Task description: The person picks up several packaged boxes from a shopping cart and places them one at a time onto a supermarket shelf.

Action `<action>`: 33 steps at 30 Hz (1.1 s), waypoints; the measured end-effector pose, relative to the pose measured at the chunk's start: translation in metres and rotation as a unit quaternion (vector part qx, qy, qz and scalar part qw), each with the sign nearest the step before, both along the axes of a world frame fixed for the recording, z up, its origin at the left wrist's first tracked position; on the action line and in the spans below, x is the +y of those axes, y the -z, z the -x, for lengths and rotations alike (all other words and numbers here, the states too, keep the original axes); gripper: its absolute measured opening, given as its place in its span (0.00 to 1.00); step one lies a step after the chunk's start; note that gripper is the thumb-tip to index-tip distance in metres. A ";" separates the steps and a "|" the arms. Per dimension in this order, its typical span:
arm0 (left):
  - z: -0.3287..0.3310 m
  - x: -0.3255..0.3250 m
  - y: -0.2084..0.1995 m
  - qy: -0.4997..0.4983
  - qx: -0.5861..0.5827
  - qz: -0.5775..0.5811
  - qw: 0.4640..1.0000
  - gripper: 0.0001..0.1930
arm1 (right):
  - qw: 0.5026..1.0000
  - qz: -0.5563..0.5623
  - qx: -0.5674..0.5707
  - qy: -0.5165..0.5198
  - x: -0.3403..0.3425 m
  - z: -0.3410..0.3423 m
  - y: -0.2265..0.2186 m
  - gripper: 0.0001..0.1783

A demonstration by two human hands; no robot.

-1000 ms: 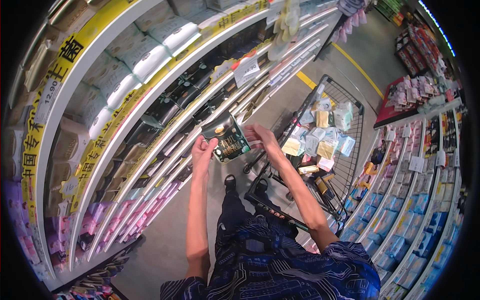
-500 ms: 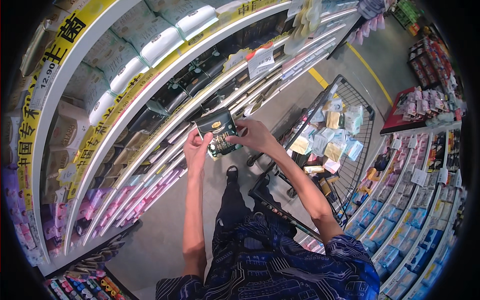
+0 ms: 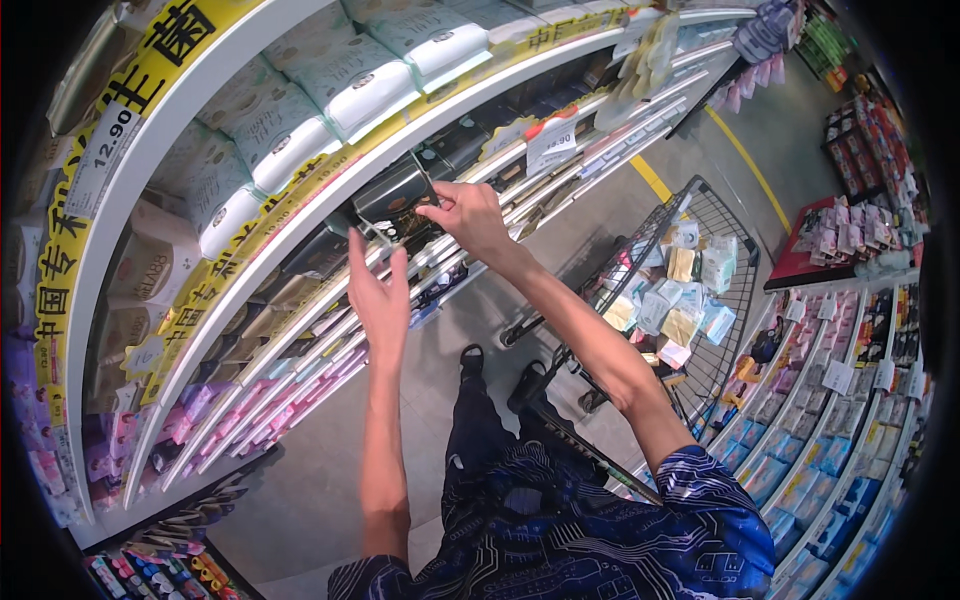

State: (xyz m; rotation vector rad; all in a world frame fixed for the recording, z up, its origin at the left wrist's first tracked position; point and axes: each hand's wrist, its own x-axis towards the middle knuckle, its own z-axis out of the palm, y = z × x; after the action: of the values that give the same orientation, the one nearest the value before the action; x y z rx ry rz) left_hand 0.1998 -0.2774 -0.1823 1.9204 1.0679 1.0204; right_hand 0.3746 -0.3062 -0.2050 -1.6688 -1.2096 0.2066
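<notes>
A black soft package (image 3: 393,192) is at the front of a shelf row, among other dark packages of the same kind. My right hand (image 3: 468,222) pinches its right edge between thumb and fingers. Below its left corner is my left hand (image 3: 378,290), open, with thumb and fingers apart. Whether the left fingertips touch the package, I cannot tell. The package's lower part lies partly in shadow between the hands.
Curved white shelves (image 3: 245,345) with yellow label strips fill the left side. Pale green packages (image 3: 370,95) stand on the shelf above. A wire shopping cart (image 3: 745,290) with several packages is at my right. Another stocked shelf (image 3: 800,430) runs along the far right.
The black package has gone from in front of me up and left onto the shelf. My left hand has come off it and opened; my right hand still grips its edge.
</notes>
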 end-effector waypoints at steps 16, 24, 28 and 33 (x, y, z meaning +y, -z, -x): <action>0.040 0.027 0.032 -0.042 0.063 0.105 0.992 0.18 | 0.999 0.003 -0.014 -0.046 0.058 0.025 0.023 0.17; 0.032 0.052 0.037 -0.001 0.080 0.041 0.996 0.22 | 0.995 -0.021 0.061 -0.079 0.056 0.018 0.028 0.15; 0.029 0.058 0.039 0.008 0.067 0.030 0.997 0.20 | 0.996 0.001 0.039 -0.080 0.058 0.020 0.024 0.15; 0.017 0.064 0.030 -0.005 0.152 0.029 0.988 0.15 | 0.997 -0.044 0.010 -0.067 0.059 0.021 0.032 0.15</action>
State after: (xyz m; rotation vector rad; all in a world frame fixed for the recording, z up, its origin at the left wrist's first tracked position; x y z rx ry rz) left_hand 0.1829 -0.2129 -0.2122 2.0692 1.2618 0.7057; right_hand 0.3537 -0.2476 -0.2369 -1.5085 -1.2987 0.2488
